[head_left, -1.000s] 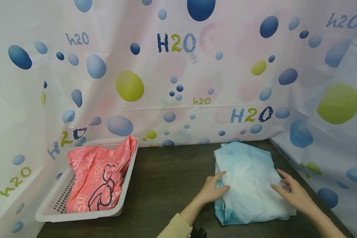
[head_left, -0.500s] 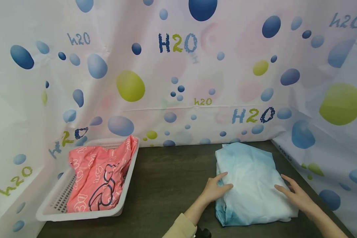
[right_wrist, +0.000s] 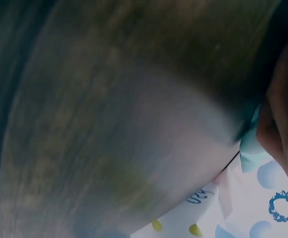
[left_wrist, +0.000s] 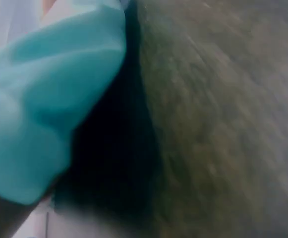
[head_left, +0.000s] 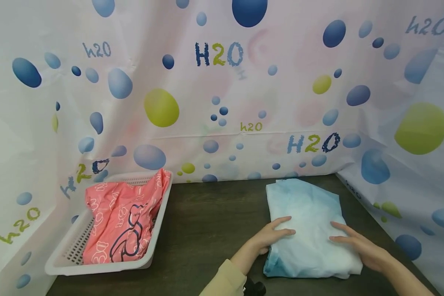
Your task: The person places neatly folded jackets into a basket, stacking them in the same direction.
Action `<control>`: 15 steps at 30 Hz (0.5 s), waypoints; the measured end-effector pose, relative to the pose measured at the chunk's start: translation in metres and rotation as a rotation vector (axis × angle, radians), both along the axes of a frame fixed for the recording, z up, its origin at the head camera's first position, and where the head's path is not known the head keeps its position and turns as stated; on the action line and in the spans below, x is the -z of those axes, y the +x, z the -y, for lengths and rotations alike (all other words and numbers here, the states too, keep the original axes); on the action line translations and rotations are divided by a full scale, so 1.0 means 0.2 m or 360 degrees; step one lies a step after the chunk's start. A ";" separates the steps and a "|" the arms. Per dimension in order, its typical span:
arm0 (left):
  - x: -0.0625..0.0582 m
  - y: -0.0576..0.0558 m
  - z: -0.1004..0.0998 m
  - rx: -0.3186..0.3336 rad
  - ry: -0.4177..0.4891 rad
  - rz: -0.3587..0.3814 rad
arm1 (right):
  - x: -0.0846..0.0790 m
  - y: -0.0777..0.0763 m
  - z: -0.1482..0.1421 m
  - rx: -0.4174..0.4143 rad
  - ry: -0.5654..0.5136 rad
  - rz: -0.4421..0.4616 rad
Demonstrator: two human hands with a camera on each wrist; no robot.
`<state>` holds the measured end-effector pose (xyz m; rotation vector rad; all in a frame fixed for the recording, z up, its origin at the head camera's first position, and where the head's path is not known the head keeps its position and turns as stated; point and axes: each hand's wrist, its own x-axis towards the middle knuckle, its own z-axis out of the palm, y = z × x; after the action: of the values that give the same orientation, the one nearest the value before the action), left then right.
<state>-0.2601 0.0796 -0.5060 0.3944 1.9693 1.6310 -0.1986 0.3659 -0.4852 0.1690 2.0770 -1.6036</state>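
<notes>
A folded light-blue and white cloth (head_left: 311,246) lies at the right of the dark table in the head view. My left hand (head_left: 265,238) grips its left side, thumb and forefinger over the top and the other fingers bent at the edge, partly hidden. From the opposite side my right hand (head_left: 368,250) holds it, two digits on top and the rest out of sight. Close up in the left wrist view, a turquoise fold of the cloth (left_wrist: 59,94) stands above a dark shadow. Bent fingers of the right hand (right_wrist: 282,114) show beside the cloth (right_wrist: 253,148) in the right wrist view.
A white perforated basket (head_left: 157,236) stands at the left with a pink printed cloth (head_left: 111,222) in it. Dark wood-look tabletop (head_left: 211,230) lies between basket and blue cloth. A printed sheet (head_left: 207,90) closes off the back and sides.
Both hands have closed in on the blue cloth from its sides, the right one moving left. The bundle looks narrower and its lower edge has shifted slightly. The basket has stayed put.
</notes>
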 end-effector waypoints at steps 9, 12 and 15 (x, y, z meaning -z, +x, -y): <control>0.03 0.00 0.04 0.0150 -0.0019 -0.0047 | 0.03 0.02 0.00 -0.0015 -0.0076 -0.0038; 0.03 0.01 0.04 0.0169 -0.0010 -0.0089 | 0.03 0.03 0.01 -0.0023 -0.0066 -0.0055; 0.02 0.01 0.04 0.0192 -0.0010 -0.0131 | 0.02 0.02 0.01 -0.0024 -0.0027 -0.0075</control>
<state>-0.2573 0.0707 -0.5105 0.5748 1.9695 1.5550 -0.1937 0.3634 -0.4900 0.1099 2.0943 -1.6307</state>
